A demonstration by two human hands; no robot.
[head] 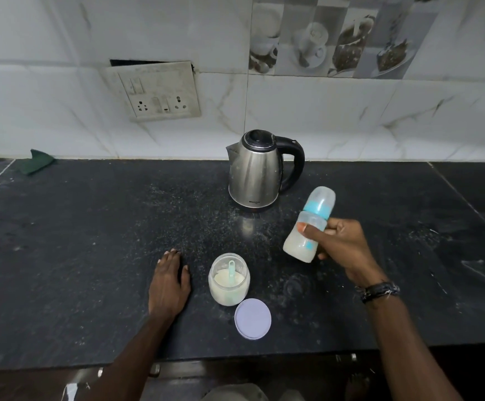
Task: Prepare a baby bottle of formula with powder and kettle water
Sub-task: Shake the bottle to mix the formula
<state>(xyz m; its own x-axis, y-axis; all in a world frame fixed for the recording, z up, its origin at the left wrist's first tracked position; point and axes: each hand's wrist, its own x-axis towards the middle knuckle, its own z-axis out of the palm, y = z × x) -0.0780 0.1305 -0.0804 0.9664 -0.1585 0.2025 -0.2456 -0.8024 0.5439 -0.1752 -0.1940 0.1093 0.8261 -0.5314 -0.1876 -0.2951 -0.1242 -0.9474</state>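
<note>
1. Right hand [341, 247] grips capped bottle [310, 227], tilted, milky liquid inside, lifted right of centre.
2. Left hand [170, 280] flat on counter [91, 256], fingers straight.
3. Kettle [260, 167] far centre.
4. Open powder jar [229, 280] near, scoop [232, 270] inside.
5. Lid [252, 318] just beside jar.

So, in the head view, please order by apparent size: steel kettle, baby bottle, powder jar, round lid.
1. Steel kettle with black handle
2. Clear baby bottle with blue collar
3. Glass powder jar
4. Round lilac lid
Jar and lid look close.
</note>
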